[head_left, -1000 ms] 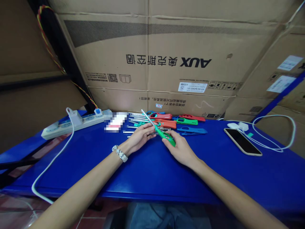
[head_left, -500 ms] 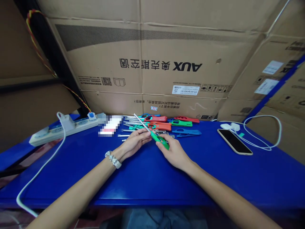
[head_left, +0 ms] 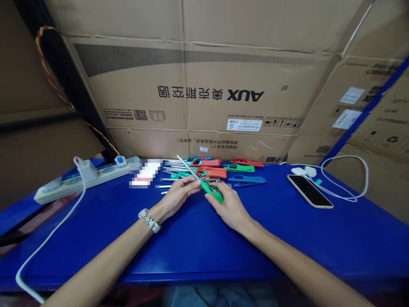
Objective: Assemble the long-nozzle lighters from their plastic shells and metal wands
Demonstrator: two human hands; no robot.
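Observation:
My right hand (head_left: 230, 207) grips the green handle of a long-nosed lighter (head_left: 212, 192), whose metal tube points up and to the left. The fingertips of my left hand (head_left: 177, 195), which has a watch on its wrist, pinch the tube where it meets the handle. Both hands hover just above the blue table (head_left: 204, 238). Right behind them lies a pile of lighter parts (head_left: 220, 168): red, green and blue handles and several loose metal tubes.
A white power strip (head_left: 81, 179) with a plugged cable lies at the back left. At the right lie a phone (head_left: 309, 190) and a white charger with its cable (head_left: 338, 179). Large cardboard boxes (head_left: 204, 85) wall off the table's far edge.
Both hands kept their hold on the green lighter, only shifting slightly. The camera view has drifted, so everything sits a little further left in the frame.

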